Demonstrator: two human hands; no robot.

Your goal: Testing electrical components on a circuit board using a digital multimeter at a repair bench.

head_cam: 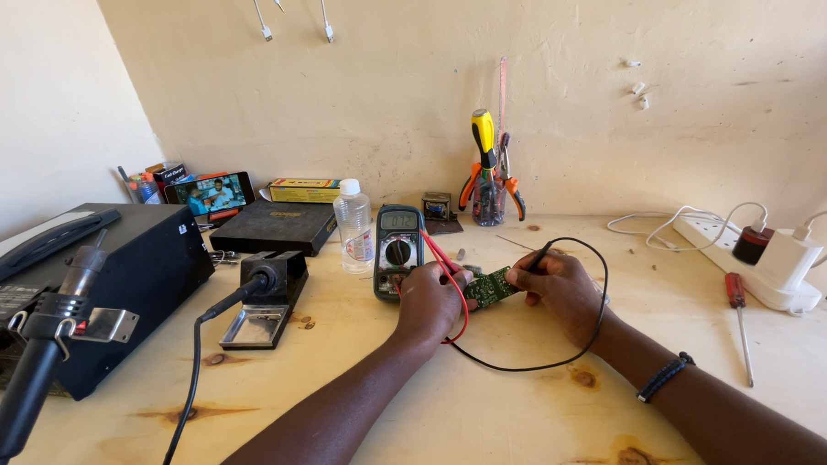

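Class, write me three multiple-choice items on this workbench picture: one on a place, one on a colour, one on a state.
1. Where is the multimeter?
A. left of the circuit board
B. on the power strip
C. hanging on the wall

2. What colour is the probe lead running from the right hand?
A. white
B. black
C. yellow

3. What state is the bottle in?
A. lying on its side
B. upright, cap off
C. upright, capped

Answers:
1 A: the meter stands on the table just left of the green board.
2 B: the black lead loops round the right wrist; the red lead runs by the left hand.
3 C: the clear bottle stands with its white cap on.
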